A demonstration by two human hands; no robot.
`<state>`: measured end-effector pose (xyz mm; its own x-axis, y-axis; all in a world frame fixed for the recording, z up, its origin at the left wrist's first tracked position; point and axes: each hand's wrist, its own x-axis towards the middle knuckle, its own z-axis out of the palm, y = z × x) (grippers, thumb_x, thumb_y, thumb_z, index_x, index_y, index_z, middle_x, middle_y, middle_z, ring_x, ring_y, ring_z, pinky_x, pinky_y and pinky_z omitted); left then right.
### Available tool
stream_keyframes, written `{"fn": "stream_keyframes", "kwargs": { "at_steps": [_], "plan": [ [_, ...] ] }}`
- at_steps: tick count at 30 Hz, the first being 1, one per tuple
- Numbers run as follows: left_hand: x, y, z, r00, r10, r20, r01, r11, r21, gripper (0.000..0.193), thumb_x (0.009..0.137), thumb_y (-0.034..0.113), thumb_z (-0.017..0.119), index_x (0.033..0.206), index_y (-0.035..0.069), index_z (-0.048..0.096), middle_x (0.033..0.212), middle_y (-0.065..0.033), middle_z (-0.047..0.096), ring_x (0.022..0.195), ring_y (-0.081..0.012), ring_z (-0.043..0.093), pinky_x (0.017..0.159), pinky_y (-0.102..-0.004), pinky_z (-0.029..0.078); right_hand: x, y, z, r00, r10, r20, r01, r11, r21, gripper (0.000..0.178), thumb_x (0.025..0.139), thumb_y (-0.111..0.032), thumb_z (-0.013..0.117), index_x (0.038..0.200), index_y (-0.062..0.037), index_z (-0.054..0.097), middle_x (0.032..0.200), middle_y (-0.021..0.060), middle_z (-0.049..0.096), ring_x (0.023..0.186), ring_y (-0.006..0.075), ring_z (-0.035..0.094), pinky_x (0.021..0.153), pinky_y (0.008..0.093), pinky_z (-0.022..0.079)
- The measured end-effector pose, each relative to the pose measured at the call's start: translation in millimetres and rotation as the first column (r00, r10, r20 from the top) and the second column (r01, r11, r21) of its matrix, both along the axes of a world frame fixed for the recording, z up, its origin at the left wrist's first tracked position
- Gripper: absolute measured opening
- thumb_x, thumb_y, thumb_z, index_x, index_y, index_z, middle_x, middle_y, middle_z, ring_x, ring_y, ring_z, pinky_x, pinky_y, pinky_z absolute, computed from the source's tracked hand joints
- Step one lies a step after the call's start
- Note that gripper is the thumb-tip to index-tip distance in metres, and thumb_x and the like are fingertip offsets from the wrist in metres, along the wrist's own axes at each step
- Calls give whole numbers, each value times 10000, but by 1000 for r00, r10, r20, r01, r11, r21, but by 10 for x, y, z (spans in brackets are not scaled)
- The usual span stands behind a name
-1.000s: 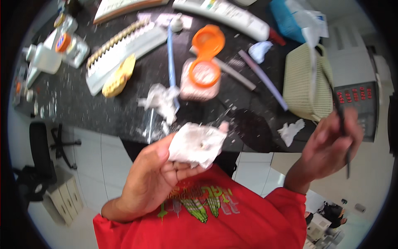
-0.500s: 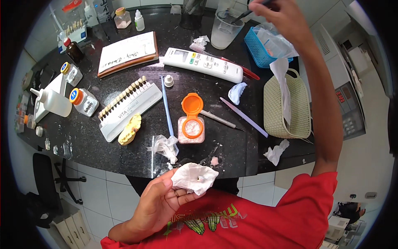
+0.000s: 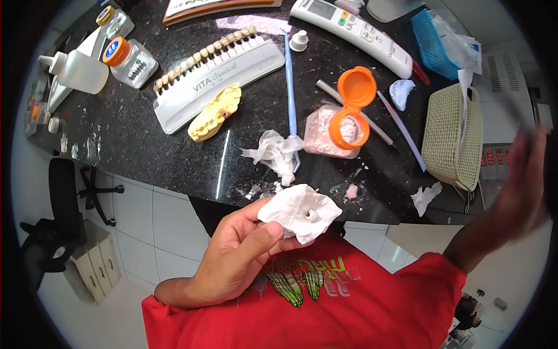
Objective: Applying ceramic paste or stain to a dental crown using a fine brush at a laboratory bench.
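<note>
My left hand [image 3: 241,253], low in the middle, holds a white tissue [image 3: 285,212] between thumb and fingers. On the tissue rests a small whitish tooth-like piece [image 3: 312,216] with a dark spot. My right hand [image 3: 520,183] is smeared by motion at the right edge, with a thin dark-handled tool [image 3: 514,107] in its fingers; the tool's tip is too blurred to make out. Just beyond the tissue stands a clear jar of pink powder [image 3: 325,131], its orange flip lid [image 3: 356,87] raised. A crumpled tissue [image 3: 276,154] lies beside the jar.
Left of the jar lie a yellow dental cast [image 3: 215,113] and a tooth shade guide [image 3: 218,81]. A blue stick [image 3: 290,87], a purple stick [image 3: 401,128] and a white remote control [image 3: 354,38] lie farther back. A woven basket [image 3: 450,136] and blue basket [image 3: 436,46] stand right.
My right hand has come away from the plastic cup at the back, swinging right and nearer with the dark-handled tool. The view has shifted closer. My left hand still holds the tissue.
</note>
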<state>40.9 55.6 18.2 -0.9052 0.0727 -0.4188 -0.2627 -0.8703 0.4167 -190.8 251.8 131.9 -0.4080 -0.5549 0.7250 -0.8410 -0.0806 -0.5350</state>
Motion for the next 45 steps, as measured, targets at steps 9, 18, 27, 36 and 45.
{"fn": "stream_keyframes", "kwargs": {
  "at_steps": [9,18,27,36,45],
  "plan": [
    [170,3,-18,999,35,32,-32,996,-87,452,947,86,475,1337,-100,344,1255,-197,531,1147,-234,547,1002,-369,434,789,-189,-871,975,114,193,-168,942,290,268,675,25,749,923,-2,652,795,133,660,644,215,664,529,268,539],
    [250,28,-18,995,92,45,-89,994,-64,419,953,84,462,1322,-88,365,1293,-210,497,1151,-241,543,974,-380,461,810,-225,-924,986,114,124,-152,922,356,325,628,75,707,937,-22,683,792,94,657,643,188,647,520,253,517],
    [239,77,14,992,99,81,-95,994,-62,371,975,112,434,1290,-81,394,1292,-202,492,1180,-269,523,1000,-438,444,801,-271,-959,991,120,62,-135,881,453,330,635,70,698,944,-44,686,856,141,643,670,171,633,559,253,501],
    [222,151,8,992,101,80,-95,993,-76,395,979,125,423,1307,-89,373,1305,-201,482,1195,-282,509,1027,-467,414,810,-314,-986,990,133,-41,-108,919,380,238,710,-9,710,941,-13,655,815,147,650,654,197,640,540,270,512],
    [86,263,70,985,136,104,-109,968,-226,569,915,208,542,1325,-121,323,1306,-298,450,1189,-369,507,931,-425,506,1005,261,-989,839,-47,543,20,998,56,156,805,-10,583,939,67,607,765,166,626,648,147,626,557,236,517]
  ]
}}
